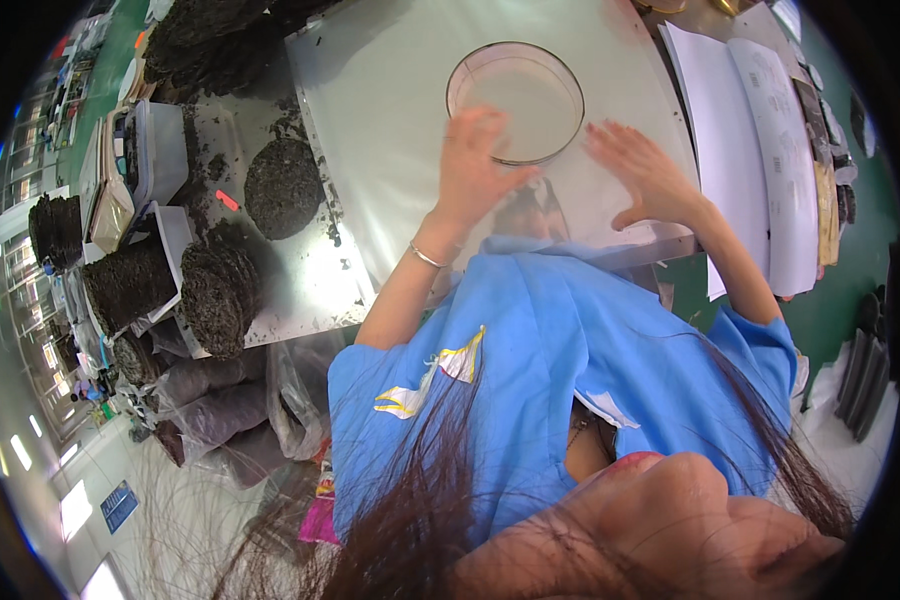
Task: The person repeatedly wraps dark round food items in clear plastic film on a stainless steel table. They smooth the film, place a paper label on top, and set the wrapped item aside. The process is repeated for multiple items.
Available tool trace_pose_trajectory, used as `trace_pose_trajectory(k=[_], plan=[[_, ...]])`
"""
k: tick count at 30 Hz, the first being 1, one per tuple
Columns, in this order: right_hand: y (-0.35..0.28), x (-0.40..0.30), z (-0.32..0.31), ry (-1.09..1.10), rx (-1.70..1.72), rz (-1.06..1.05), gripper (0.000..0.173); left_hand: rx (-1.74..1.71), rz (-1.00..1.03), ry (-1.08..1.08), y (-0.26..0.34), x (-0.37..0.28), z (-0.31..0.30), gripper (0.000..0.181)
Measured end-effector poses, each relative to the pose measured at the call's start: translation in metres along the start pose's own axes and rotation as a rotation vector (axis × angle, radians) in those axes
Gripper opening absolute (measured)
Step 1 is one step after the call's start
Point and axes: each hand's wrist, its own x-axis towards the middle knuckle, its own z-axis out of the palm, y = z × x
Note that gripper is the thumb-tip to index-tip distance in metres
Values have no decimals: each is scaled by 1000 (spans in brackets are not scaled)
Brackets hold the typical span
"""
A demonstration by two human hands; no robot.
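Note:
A shallow, clear round ring (pixel 461 86) with a dark rim rests on a pale, shiny work surface (pixel 390 112). At its near-left rim is my left hand (pixel 474 161), blurred, with fingers spread and nothing visible in them. Whether those fingers touch the rim cannot be told. To the right of the ring, apart from it, my right hand (pixel 637 169) hovers with fingers extended and holding nothing. Left of the pale surface lies a dark round disc, apparently dried seaweed (pixel 283 189), with dark crumbs around it.
Stacks of similar dark discs (pixel 217 300) stand at the left, and a larger dark pile (pixel 210 45) at the far left. A white plastic bin (pixel 165 154) and a small red piece (pixel 227 200) are nearby. White paper sheets (pixel 727 150) border the right side. Plastic bags (pixel 225 397) sit below left.

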Motion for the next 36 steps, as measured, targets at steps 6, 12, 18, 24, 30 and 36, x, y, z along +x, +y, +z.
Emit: trace_pose_trajectory(k=[6, 12, 18, 24, 30, 36], plan=[[2, -4, 25, 13, 18, 23, 83, -51, -31, -237, 16, 0, -4, 20], [5, 40, 12, 237, 334, 130, 28, -772, -403, -354, 106, 17, -95, 19], [-64, 114, -115, 394, 379, -31, 9, -364, -196, -317, 108, 9, -73, 28], [-66, 73, -76, -196, 281, -86, 14, -721, -79, -533, 110, 13, -96, 59], [-12, 84, -110, -247, 296, 172, 22, 303, -313, -401, 34, -45, -32, 79], [166, 122, -210, 746, 420, 430, 46, 201, -334, 44, -15, -35, -80, 63]])
